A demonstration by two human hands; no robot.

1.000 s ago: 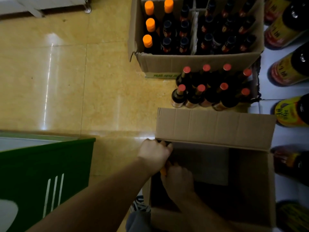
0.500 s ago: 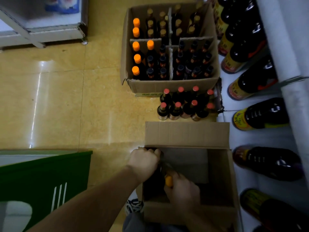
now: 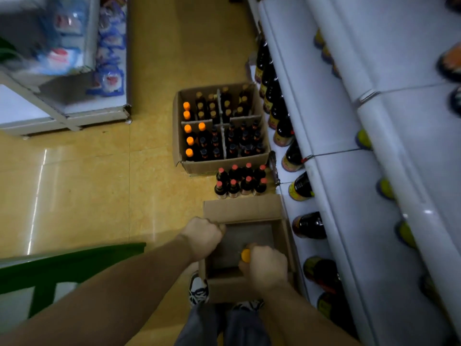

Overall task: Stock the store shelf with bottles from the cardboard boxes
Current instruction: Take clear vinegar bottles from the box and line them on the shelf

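An open cardboard box (image 3: 242, 208) stands on the floor by my feet, its inside dark. Over its near right part, my right hand (image 3: 267, 267) grips a bottle by the neck, and its orange cap (image 3: 245, 255) shows above my fingers. My left hand (image 3: 203, 237) is a closed fist over the box's left corner. It seems to grip a dark bottle hidden beneath it. A second box (image 3: 212, 167) farther off holds several dark bottles, some orange-capped. Between the boxes stand several red-capped bottles (image 3: 239, 181). On the right runs the white store shelf (image 3: 349, 196), with large dark bottles (image 3: 309, 224) on its lowest level.
A green-edged fixture (image 3: 62, 265) is at my lower left. A white rack with blue packets (image 3: 104, 78) stands at the far left. Yellow tiled floor (image 3: 99, 183) lies open between them. My shoes (image 3: 198, 288) are against the near box.
The view has risen and pulled back, so the shelf levels on the right now show. Both hands have lifted from inside the near box, the right one bringing the orange-capped bottle up.
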